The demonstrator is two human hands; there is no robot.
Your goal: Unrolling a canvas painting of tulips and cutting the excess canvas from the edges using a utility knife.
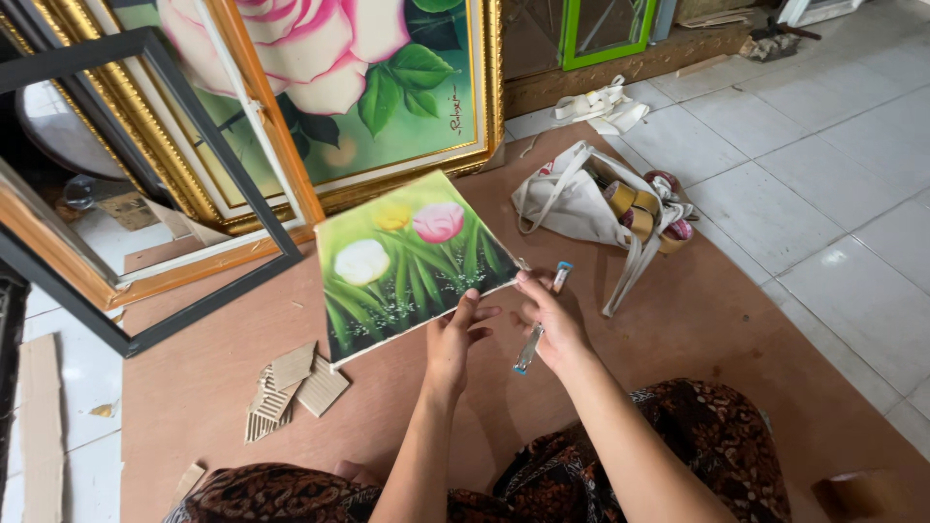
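Note:
A small canvas painting [407, 257] of white, pink and yellow tulips on green is held tilted above the brown board. My left hand [455, 334] grips its near edge from below. My right hand [547, 324] pinches the canvas's near right corner with its fingertips and also holds a slim utility knife [541, 324] with a blue tip, which points toward the corner.
A brown board [678, 320] covers the floor. Cardboard scraps [291, 387] lie to the left. A white cloth bag [581, 203] with tape rolls sits at right. A big gold-framed rose painting [368, 77] and empty frames [145, 213] lean behind. White tiles [833, 174] lie to the right.

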